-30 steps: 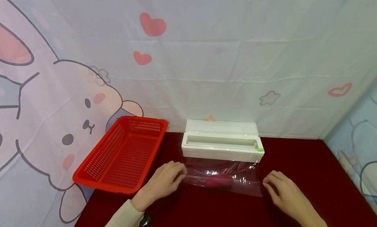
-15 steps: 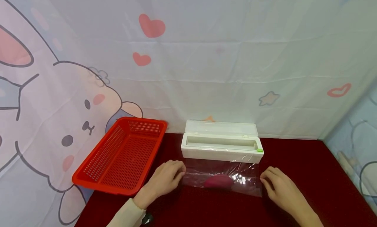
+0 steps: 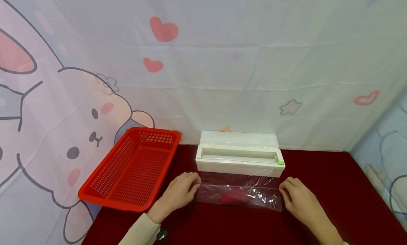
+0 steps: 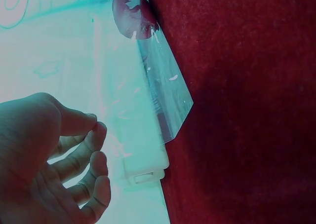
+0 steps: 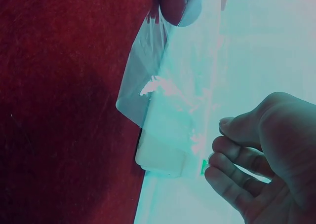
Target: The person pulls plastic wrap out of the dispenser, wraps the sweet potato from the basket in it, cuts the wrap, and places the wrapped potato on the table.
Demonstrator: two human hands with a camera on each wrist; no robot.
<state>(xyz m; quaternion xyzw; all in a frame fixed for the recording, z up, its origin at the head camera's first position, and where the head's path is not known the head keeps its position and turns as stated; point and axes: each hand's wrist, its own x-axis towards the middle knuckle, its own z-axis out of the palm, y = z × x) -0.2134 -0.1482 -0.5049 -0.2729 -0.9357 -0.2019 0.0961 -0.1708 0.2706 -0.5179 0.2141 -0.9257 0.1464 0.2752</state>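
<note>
Clear plastic wrap (image 3: 264, 181) runs from the front of an open white wrap dispenser box (image 3: 240, 168) and covers a magenta oval object (image 3: 235, 196) whose kind I cannot make out. At the wrap's left edge, my left hand (image 3: 181, 191) pinches a folded-over edge between thumb and index finger. My right hand (image 3: 297, 199) pinches the same edge at the right end. In the left wrist view, thumb and index tips of the hand (image 4: 64, 155) meet. The wrap's loose corner (image 5: 131, 103) shows in the right wrist view, apart from the fingertips.
A red perforated plastic basket (image 3: 136, 171) stands left of the box on the dark red tablecloth (image 3: 222, 227). The dispenser's lid (image 3: 238, 138) is raised at the back, and a green slider (image 3: 281, 163) sits at its right end. A printed curtain (image 3: 216, 96) hangs behind.
The wrap's folded edge has shifted slightly away from me, toward the box. My right hand has moved a little left and away from me; the left hand has barely moved.
</note>
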